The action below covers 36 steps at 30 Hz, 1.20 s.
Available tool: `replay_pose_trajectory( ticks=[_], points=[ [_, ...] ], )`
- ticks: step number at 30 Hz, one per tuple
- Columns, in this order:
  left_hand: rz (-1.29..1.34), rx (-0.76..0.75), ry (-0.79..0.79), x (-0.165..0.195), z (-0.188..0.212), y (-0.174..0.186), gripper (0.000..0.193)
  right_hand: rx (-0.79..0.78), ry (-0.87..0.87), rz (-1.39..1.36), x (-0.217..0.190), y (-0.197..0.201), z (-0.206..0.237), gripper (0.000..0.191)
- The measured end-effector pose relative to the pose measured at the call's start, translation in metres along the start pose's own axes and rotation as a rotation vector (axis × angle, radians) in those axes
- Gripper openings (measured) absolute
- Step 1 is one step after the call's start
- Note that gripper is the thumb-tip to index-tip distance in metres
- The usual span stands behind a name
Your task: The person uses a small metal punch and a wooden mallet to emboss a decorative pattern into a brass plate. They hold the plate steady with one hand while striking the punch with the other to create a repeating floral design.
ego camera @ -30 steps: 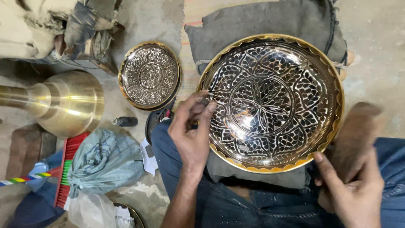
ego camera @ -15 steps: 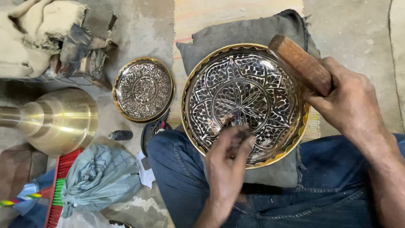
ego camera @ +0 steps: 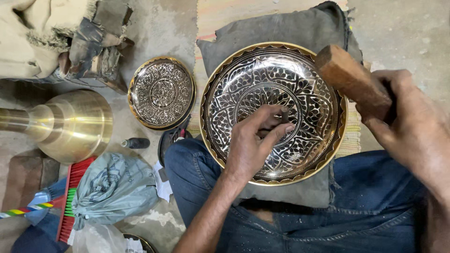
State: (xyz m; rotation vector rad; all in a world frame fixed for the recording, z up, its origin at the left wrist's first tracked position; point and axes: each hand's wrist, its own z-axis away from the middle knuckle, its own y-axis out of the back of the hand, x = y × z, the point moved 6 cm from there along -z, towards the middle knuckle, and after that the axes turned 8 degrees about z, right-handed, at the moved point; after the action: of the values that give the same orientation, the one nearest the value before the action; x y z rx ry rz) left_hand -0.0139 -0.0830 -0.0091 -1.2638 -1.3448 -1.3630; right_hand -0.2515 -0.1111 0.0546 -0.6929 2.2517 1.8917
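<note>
Big engraved brass plate [ego camera: 274,112] sits on a grey cushion [ego camera: 281,28] over the person's lap, black-and-silver leaf pattern, gold rim. Left hand [ego camera: 253,143] pinches a small tool against its centre; right hand [ego camera: 412,126] clenches a wooden mallet [ego camera: 351,79] at the right rim. Risk: an off-angle strike could skid the tool and scar the pattern, or hit fingers.

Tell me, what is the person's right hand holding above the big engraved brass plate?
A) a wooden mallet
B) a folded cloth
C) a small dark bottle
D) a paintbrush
A: the right hand grips a reddish-brown wooden mallet raised over the rim of the large engraved plate.
</note>
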Motion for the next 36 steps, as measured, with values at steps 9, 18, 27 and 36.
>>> replay_pose_trajectory(
  ticks=[9,18,27,36],
  points=[
    [-0.041,-0.082,-0.051,0.006,-0.004,-0.001,0.032,-0.168,0.088,0.373,-0.022,0.005,0.006,0.059],
    [-0.083,-0.084,-0.079,0.002,-0.003,-0.002,0.031,-0.211,-0.023,0.344,-0.021,0.004,0.003,0.038],
    [-0.145,-0.084,-0.098,0.005,-0.003,-0.002,0.035,-0.262,0.044,0.420,-0.010,-0.003,0.004,0.032],
    [-0.131,-0.064,-0.125,0.008,-0.001,-0.002,0.036,-0.271,-0.005,0.318,0.005,-0.009,0.006,0.034]
  ],
)
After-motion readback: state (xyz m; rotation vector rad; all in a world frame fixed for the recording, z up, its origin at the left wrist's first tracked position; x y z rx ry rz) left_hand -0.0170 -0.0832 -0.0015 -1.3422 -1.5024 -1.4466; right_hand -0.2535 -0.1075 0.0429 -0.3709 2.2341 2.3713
